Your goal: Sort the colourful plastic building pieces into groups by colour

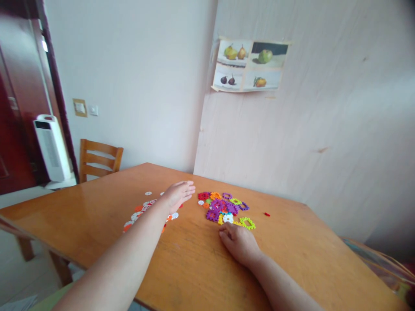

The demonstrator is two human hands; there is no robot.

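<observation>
Handling loose plastic pieces

Colourful pile [223, 206] sits on the wooden table [181, 268]; step looks like picking among pieces; next move likely calls for a fingertip pinch; pile is thin plastic frames, knobbly edges; right hand [239, 243] at its near side, loosely curled, can't tell contents; left hand [179, 195] left of pile, fingers extended, nothing visibly held; flat discs [137, 215] farther left; small red piece [266, 214] right of pile.
</observation>
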